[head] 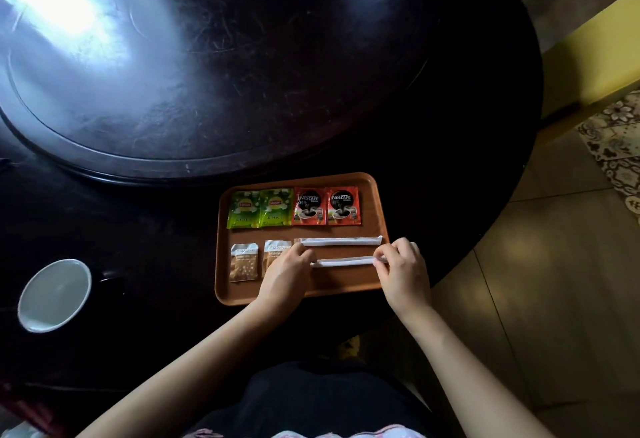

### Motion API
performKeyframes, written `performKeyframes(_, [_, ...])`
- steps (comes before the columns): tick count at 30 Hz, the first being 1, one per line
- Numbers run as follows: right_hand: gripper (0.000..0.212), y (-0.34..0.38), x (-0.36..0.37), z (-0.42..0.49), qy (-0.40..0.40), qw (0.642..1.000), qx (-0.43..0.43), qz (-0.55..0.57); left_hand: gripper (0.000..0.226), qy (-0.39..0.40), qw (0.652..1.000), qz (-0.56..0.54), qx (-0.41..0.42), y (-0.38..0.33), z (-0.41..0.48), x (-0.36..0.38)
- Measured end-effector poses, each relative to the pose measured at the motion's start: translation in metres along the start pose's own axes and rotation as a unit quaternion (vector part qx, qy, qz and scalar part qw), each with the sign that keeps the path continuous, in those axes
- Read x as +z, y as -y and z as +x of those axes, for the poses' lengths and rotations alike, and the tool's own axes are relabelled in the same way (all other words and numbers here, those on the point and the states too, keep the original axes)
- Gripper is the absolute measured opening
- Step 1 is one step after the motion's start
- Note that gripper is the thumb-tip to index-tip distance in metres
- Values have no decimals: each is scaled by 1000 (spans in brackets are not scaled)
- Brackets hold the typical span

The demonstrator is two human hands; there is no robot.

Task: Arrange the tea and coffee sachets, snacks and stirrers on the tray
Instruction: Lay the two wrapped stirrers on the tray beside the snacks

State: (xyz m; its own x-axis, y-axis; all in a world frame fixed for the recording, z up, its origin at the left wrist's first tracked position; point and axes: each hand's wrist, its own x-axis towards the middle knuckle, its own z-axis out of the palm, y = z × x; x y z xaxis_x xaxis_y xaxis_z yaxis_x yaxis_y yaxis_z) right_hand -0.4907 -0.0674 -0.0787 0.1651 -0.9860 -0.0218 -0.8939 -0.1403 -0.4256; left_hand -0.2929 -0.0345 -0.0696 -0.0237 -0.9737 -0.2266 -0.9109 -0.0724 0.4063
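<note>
An orange-brown tray (377, 216) is seen at the near edge of the dark round table (450, 126), and it is well filled. Along its far row, two green tea sachets (259, 208) are laid side by side at the left, and two red coffee sachets (326, 205) are set just beside them at the right. In the near row, one pale snack packet (243, 262) is laid flat at the left, and a second snack packet (276, 250) beside it is partly covered by the left hand (289, 273).

One white wrapped stirrer (339, 241) is laid lengthwise across the tray, right of the snacks. A second wrapped stirrer (343, 261) is held parallel to it, nearer the person. Its left end is pinched by the left hand's fingers (304, 254), and its right end is pinched by the fingers (384, 257) of the right hand (403, 269); both grips are closed tight on the wrapper. Whether this stirrer is touching the tray floor cannot be told.

A white-lined mug (55, 295) is seen on the table, well left of the tray.
</note>
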Motion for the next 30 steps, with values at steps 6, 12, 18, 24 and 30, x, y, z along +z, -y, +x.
performKeyframes(6, [12,-1,0,1,-3,1000,-6,-3,19,-7,1000,-9,6,2,2,3])
performKeyframes(12, [14,4,-5,12,-28,999,-25,24,17,-65,997,-47,7,6,-3,-5])
performKeyframes(18, [20,16,1,37,23,996,-83,-3,18,-194,968,-102,-121,54,-23,-36])
performKeyframes(24, [26,-4,0,38,-44,997,45,36,30,-217,927,-123,-280,102,-41,-40])
performKeyframes(30, [25,-21,-3,40,-6,980,114,164,24,-163,922,-171,-307,109,-32,-35])
